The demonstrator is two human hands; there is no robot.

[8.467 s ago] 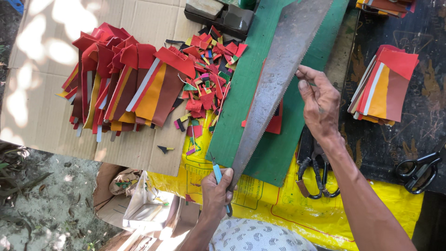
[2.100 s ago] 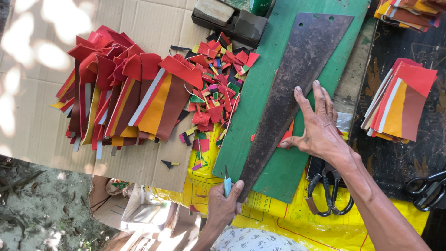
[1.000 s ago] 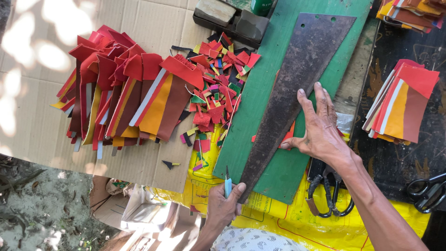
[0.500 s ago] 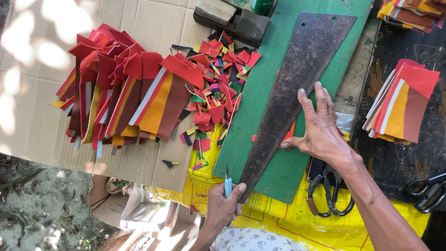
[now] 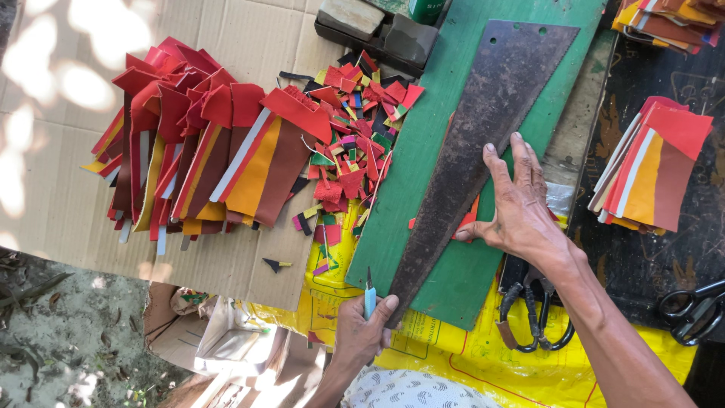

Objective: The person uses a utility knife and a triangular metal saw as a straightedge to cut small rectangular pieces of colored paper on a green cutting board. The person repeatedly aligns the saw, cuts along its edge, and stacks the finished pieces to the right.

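In the head view, the right hand (image 5: 521,211) lies spread flat on a rusty saw blade (image 5: 472,159), pinning it to the green board (image 5: 438,121) over a red strip (image 5: 468,221). The left hand (image 5: 361,332) has its grip pressed together around a small blue-handled knife (image 5: 370,296) at the blade's narrow tip. Coloured scraps (image 5: 351,143) and stacked strips (image 5: 204,151) crowd the cardboard (image 5: 249,38) to the left; black scissors (image 5: 532,317) lie just beside the right wrist.

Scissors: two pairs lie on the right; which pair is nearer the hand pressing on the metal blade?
The black-handled scissors just under the right hand, beside the green board. The other pair lies apart at the frame's right edge.
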